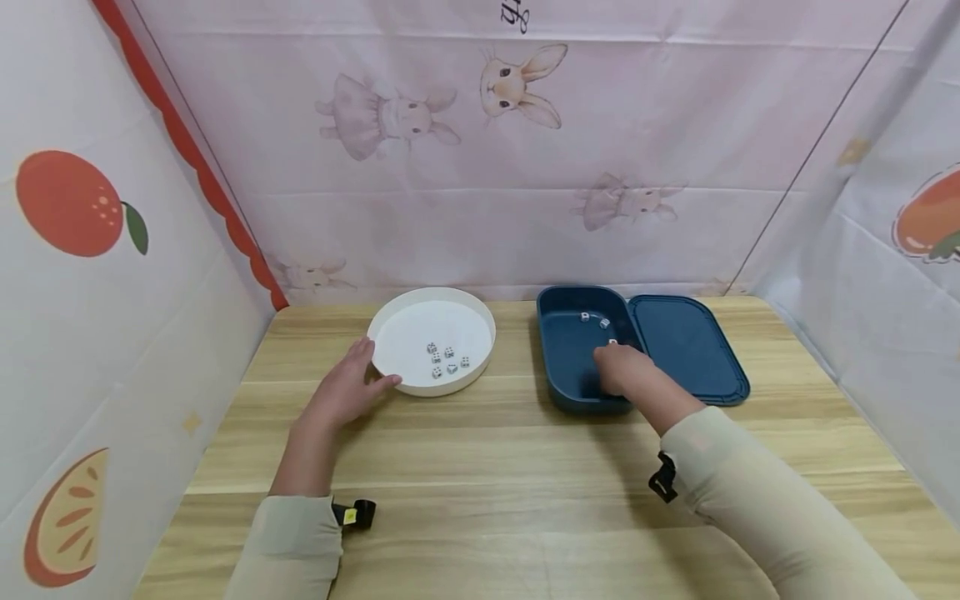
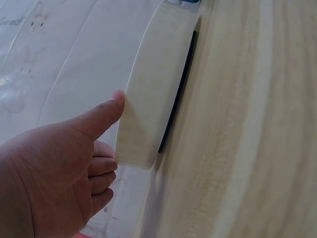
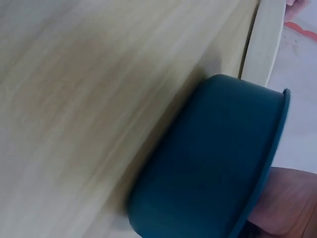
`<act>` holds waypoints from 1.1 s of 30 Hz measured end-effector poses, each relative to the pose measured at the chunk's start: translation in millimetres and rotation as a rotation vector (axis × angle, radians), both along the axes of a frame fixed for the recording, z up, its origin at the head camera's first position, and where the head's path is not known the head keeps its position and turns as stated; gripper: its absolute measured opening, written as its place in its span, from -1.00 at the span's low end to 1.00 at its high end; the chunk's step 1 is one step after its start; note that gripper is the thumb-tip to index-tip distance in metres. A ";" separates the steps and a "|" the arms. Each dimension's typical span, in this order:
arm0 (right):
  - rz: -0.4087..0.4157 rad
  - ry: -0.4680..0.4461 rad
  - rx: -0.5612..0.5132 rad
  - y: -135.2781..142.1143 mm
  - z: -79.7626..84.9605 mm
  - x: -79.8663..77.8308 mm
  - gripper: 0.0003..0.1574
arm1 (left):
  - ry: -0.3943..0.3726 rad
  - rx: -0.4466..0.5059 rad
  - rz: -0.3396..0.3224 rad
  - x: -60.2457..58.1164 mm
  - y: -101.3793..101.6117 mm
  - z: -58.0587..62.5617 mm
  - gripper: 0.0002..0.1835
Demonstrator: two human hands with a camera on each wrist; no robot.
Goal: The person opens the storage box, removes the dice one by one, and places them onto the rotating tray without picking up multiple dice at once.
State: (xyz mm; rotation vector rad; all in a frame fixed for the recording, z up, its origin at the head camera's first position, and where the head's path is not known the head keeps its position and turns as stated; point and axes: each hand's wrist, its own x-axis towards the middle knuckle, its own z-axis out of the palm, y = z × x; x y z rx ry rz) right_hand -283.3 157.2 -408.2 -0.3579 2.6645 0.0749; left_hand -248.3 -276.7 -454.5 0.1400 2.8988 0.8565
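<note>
Several white dice lie in a round white tray. My left hand touches the tray's near left side, thumb and fingers spread along its outer wall. In the left wrist view, the thumb tip of the left hand meets the rim. My right hand reaches down into a dark blue box; its fingertips are hidden there. Two dice lie toward the box's far end, and one die shows right beside the hand. In the right wrist view, the box wall hides the fingers.
A flat dark blue lid lies against the box's right side. Both containers stand on a wood-grain table, near its back edge. A pink rabbit-print cloth rises behind, with fruit-print cloth at the left and right.
</note>
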 end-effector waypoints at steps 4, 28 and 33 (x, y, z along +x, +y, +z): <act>0.042 -0.029 -0.045 2.3 -2.4 -4.4 -0.82 | 0.000 -0.003 0.002 -0.7 0.1 -0.6 0.02; -0.003 0.077 -0.213 6.8 -7.1 -9.9 -0.82 | 0.011 -0.001 0.001 -0.1 -1.0 -0.9 0.02; 0.010 0.041 -0.157 5.3 -6.1 -8.6 -0.83 | 0.007 -0.006 0.001 -0.7 -0.7 -0.4 0.03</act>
